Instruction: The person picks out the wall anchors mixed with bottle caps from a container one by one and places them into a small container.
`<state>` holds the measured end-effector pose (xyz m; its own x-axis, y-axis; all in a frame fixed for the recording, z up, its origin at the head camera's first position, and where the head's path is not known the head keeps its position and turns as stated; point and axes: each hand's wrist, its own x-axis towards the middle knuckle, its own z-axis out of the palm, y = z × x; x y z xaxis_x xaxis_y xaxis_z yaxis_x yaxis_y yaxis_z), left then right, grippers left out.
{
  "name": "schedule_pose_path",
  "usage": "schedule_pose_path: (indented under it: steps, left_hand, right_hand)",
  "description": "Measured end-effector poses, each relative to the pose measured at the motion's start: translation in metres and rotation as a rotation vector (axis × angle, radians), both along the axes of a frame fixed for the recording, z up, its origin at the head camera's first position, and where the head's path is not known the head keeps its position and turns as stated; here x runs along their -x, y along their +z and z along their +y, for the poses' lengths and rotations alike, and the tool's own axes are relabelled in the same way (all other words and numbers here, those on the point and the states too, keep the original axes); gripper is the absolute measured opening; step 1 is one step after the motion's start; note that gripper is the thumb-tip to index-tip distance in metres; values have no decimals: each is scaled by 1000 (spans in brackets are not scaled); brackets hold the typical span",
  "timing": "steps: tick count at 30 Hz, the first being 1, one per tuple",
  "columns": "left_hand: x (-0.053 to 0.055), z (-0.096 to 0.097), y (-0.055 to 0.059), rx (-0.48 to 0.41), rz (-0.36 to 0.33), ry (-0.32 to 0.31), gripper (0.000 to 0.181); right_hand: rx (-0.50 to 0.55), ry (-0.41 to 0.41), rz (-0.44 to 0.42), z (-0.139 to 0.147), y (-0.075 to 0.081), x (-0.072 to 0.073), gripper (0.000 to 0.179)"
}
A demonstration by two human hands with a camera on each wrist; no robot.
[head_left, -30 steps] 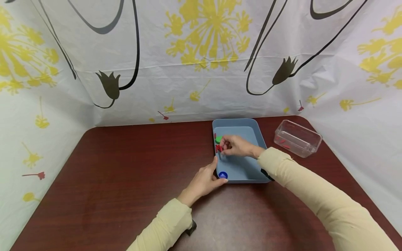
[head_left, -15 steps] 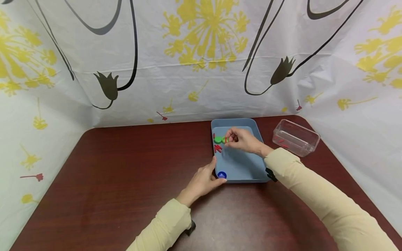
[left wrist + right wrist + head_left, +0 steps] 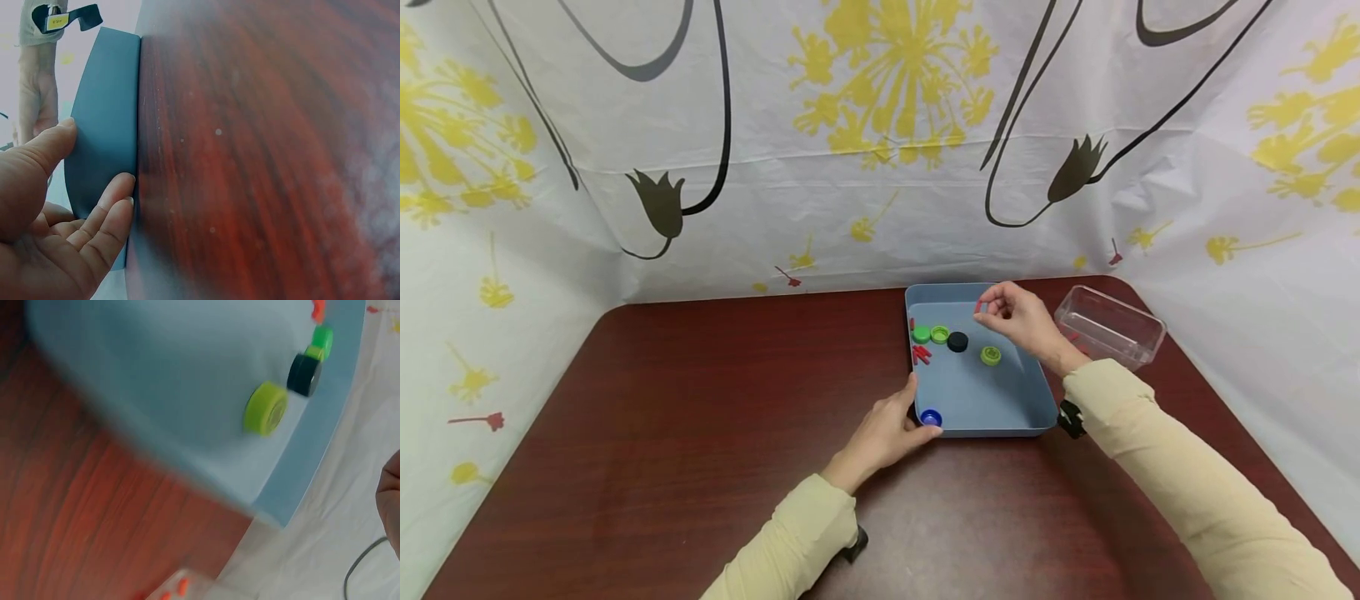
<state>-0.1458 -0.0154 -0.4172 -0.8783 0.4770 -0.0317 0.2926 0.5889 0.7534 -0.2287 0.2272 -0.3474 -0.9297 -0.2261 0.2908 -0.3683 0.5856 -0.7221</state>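
My left hand (image 3: 883, 429) holds the near left corner of the blue tray (image 3: 985, 408), thumb on the near wall and index finger along the left side. The left wrist view shows its other fingers bent against the wall. Above the tray's far right part, my right hand (image 3: 1022, 321) pinches a small red stick (image 3: 979, 307) between thumb and fingertips. Below lie a green bottle cap (image 3: 921, 334), a lime cap (image 3: 940, 334), a black cap (image 3: 957, 342) and a yellow-green cap (image 3: 991, 356). A blue cap (image 3: 931, 417) sits beside my left thumb.
Several red sticks (image 3: 921, 355) lie along the tray's left wall. Right of the tray stands a clear plastic box (image 3: 1112, 325) with red pieces inside, partly behind my right hand. Patterned white sheeting (image 3: 760, 208) surrounds the dark wooden table (image 3: 737, 400).
My right hand has moved right and up, away from the lime cap, with a red stick in its fingers. The black and yellow-green caps have come into sight. My left hand stays put.
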Motion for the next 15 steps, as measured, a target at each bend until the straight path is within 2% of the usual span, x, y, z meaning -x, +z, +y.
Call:
schedule_pose_path:
  steps: [5,8,15]
  left_hand:
    - [0,1,0,8,16,0,87]
    - [0,1,0,8,11,1,88]
    - [0,0,-1,0,2,0,87]
  right_hand:
    - [-9,-123,72,31,-16,10,23]
    - [-9,-190,102,45,-18,9,23]
    - [35,-336,113,73,-20,3,27]
